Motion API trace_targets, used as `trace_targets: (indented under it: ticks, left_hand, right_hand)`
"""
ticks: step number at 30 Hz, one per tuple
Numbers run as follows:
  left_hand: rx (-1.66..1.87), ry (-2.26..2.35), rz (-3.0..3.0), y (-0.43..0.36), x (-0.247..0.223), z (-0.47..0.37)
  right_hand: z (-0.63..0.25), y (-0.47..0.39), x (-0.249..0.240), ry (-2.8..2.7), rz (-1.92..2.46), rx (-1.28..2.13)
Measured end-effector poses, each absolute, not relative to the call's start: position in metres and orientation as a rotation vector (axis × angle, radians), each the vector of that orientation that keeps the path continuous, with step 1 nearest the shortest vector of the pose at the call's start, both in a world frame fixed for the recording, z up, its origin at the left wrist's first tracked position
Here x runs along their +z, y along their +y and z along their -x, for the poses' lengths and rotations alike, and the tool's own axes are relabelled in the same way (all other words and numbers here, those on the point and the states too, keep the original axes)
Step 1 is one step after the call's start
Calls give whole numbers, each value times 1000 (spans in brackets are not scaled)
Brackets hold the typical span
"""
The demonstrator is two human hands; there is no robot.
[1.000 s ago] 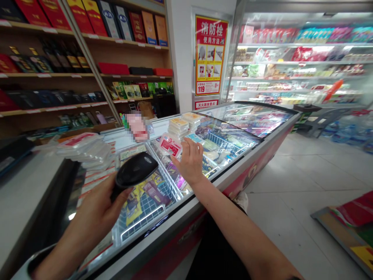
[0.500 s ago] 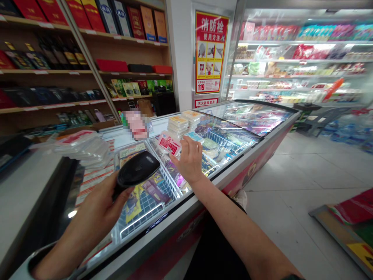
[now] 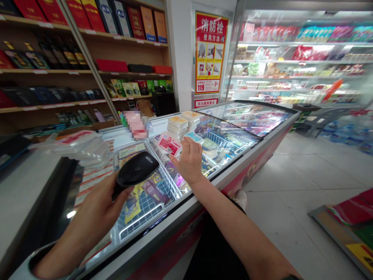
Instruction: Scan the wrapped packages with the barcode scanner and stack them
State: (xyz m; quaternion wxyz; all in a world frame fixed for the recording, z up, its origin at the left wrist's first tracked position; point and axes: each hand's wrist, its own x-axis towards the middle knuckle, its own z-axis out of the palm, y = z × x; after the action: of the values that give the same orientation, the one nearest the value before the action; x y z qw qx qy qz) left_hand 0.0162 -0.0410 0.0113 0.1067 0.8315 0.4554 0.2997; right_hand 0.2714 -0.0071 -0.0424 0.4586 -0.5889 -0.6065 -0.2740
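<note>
My left hand (image 3: 101, 202) is wrapped round the handle of a black barcode scanner (image 3: 138, 169), held above the glass-topped chest freezer. The scanner's head points right, toward a clear plastic pack with a red label (image 3: 169, 145). My right hand (image 3: 189, 160) grips that pack at its right edge, thumb at the near side and fingers over the far side. Just beyond it stand stacks of similar packs with orange labels (image 3: 178, 121). A blue-labelled pack (image 3: 194, 137) lies by my right fingertips, partly hidden.
The chest freezer (image 3: 227, 182) stretches ahead, with wire baskets of frozen goods (image 3: 163, 190) under its glass. To the left, a heap of red-labelled packs (image 3: 84, 146) lies beside a pale counter (image 3: 26, 194). Shelves (image 3: 84, 70) and a lit display fridge (image 3: 300, 58) stand behind.
The red-labelled pack looks slightly shifted or tilted in my right hand. Both hands and the scanner stay almost in place.
</note>
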Motion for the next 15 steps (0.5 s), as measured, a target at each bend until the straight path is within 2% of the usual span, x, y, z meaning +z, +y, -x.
trace_targets:
  ticks: [6, 15]
  left_hand:
    - [885, 1460, -2358, -37, 16, -15]
    - [1072, 1539, -2237, -30, 23, 0]
  right_hand:
    - [-273, -2, -39, -1436, 1663, -560]
    - [-256, 44, -1, -1459, 1991, -415]
